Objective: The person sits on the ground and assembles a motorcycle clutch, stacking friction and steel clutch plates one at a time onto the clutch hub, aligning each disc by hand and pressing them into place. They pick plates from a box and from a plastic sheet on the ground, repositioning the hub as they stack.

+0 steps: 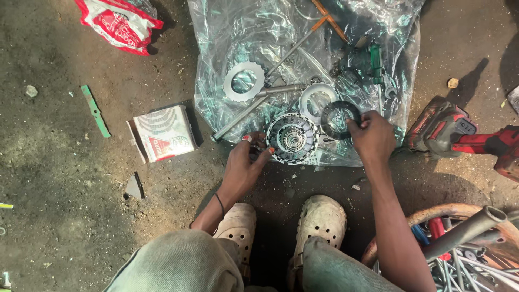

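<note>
Ur left hand (243,165) fingers touch clutch hub (292,139) edge, on plastic sheet (281,32) w/ hub at 6 o'clock. Ur right hand (373,138) pinches dark friction ring (340,119), 2 o'clock of hub. Steel plates (244,81) at 11.

Dirt ground (65,162) bears plastic sheet (216,103), box (162,133).

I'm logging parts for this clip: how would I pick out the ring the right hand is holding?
Start at the clear plastic sheet spread on the dirt. Near its lower edge, the right hand pinches a dark ring just right of the round toothed clutch hub. Unlike the two shiny silver rings beyond it, it is black.
</note>
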A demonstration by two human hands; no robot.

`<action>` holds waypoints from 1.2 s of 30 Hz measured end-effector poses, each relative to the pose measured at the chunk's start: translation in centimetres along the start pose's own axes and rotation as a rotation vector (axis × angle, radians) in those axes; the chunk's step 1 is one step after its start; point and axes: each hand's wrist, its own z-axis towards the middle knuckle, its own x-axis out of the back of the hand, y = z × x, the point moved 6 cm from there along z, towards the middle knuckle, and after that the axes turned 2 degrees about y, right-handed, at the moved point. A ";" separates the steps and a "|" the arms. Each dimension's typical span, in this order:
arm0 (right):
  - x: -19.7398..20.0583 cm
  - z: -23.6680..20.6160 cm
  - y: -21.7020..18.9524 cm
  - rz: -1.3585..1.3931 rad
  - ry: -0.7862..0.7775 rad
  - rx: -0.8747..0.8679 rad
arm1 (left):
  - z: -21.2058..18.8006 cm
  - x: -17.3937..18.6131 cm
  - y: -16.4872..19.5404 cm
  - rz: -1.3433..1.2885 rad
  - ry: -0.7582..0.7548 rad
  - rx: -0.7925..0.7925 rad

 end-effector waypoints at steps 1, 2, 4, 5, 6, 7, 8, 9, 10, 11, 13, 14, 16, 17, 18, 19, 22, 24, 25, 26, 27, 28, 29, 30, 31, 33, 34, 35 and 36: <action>0.6 0.1 -0.1 0.019 0.060 0.025 | 0.3 0.3 0.3 0.021 0.005 -0.027; 1.2 0.0 -0.3 0.035 0.115 0.051 | 0.5 0.7 0.6 0.039 0.011 -0.049; 1.5 -0.4 0.3 0.247 0.032 -0.019 | 1.2 1.8 1.6 0.084 -0.013 -0.063; 1.8 -0.8 0.6 0.351 -0.014 -0.059 | 1.7 2.4 2.3 0.113 -0.048 -0.054; 2.5 -1.2 0.5 0.365 -0.014 -0.020 | 2.3 3.3 3.1 0.141 -0.082 -0.042; 3.3 -1.5 0.3 0.385 -0.008 0.021 | 2.9 4.2 3.9 0.180 -0.135 0.002; 4.1 -1.9 0.1 0.408 0.001 0.057 | 3.6 5.2 4.8 0.223 -0.192 0.043; 4.5 -2.4 0.0 0.566 -0.052 0.048 | 4.3 6.2 5.8 0.264 -0.252 0.087; 5.1 -2.8 -0.1 0.721 -0.100 0.039 | 5.0 7.2 8.0 0.245 -0.280 -0.047; 5.8 -3.3 -0.3 0.875 -0.144 0.033 | 5.6 8.1 10.4 0.222 -0.308 -0.185; 7.0 -4.3 -0.8 1.065 -0.204 -0.005 | 6.4 8.6 13.4 0.160 -0.517 -0.176; 7.5 -4.8 -1.2 1.160 -0.232 -0.022 | 6.8 8.9 14.9 0.289 -0.525 -0.207; 8.4 -5.6 -1.7 1.328 -0.224 -0.105 | 7.5 8.8 17.5 0.548 -0.521 -0.256; 8.5 -6.0 -2.0 1.414 -0.230 -0.146 | 7.7 8.2 18.5 0.572 -0.560 -0.242; 8.7 -6.3 -2.3 1.445 -0.224 -0.176 | 7.8 7.5 19.4 0.596 -0.596 -0.224; 8.7 -6.5 -2.6 1.480 -0.214 -0.202 | 7.8 6.6 20.0 0.623 -0.632 -0.209; 8.1 -6.8 -3.6 1.563 -0.195 -0.202 | 7.0 3.7 19.1 0.620 -0.768 0.055; 7.0 -7.3 -4.1 1.601 -0.191 -0.222 | 6.3 1.5 18.7 0.518 -0.787 -0.005; 6.1 -7.4 -4.3 1.622 -0.187 -0.234 | 6.1 0.7 18.5 0.484 -0.763 -0.080; 5.3 -7.6 -4.5 1.648 -0.180 -0.243 | 6.0 0.2 18.0 0.454 -0.738 -0.158; 4.3 -8.0 -4.8 1.623 -0.228 -0.243 | 5.8 0.0 16.6 0.456 -0.742 -0.073; 3.2 -8.4 -5.2 1.598 -0.276 -0.247 | 5.5 -0.1 15.0 0.458 -0.750 0.014; 2.2 -9.0 -5.4 1.573 -0.324 -0.252 | 5.2 0.0 13.5 0.460 -0.760 0.102; 1.5 -9.4 -5.6 1.511 -0.333 -0.223 | 5.4 0.3 13.2 0.502 -0.673 -0.032; 0.8 -9.9 -5.9 1.456 -0.338 -0.185 | 5.5 0.8 13.0 0.547 -0.580 -0.172; 0.0 -10.7 -6.0 1.299 -0.323 -0.139 | 5.4 1.3 12.3 0.631 -0.522 -0.320; -0.2 -11.2 -6.0 1.194 -0.304 -0.127 | 5.2 1.2 11.7 0.670 -0.554 -0.327; -0.4 -11.5 -6.0 1.089 -0.287 -0.117 | 5.1 1.0 11.2 0.707 -0.588 -0.331; -0.6 -11.8 -6.3 1.007 -0.288 -0.084 | 5.1 0.9 11.3 0.695 -0.560 -0.402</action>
